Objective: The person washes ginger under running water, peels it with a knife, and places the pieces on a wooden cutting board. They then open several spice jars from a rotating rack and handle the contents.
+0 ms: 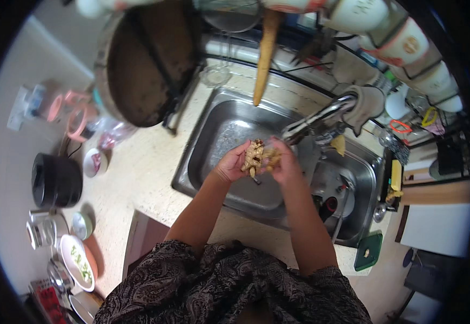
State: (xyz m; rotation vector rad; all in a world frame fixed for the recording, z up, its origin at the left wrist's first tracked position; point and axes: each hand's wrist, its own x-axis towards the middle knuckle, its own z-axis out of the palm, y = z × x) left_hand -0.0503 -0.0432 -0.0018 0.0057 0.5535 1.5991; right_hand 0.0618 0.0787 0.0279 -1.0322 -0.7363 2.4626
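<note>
Over the left basin of a stainless steel sink (218, 117), my left hand (233, 162) holds a clump of pale brown, knobbly food pieces (253, 157), possibly ginger. Close beside it, my right hand (285, 162) holds more yellowish pieces (272, 158), blurred and partly covered by the fingers. Both hands are just below the chrome faucet (320, 115); a clear shimmer near the right fingers may be water or thin plastic. Which pieces are joined cannot be told.
A large dark pan (150, 65) stands at the upper left. The right basin (360, 170) holds dishes and a black-handled utensil (328, 206). A green board (368, 251) lies at the right corner, a plate with chopped greens (77, 263) at the lower left. Cups (405, 44) hang from a rack above.
</note>
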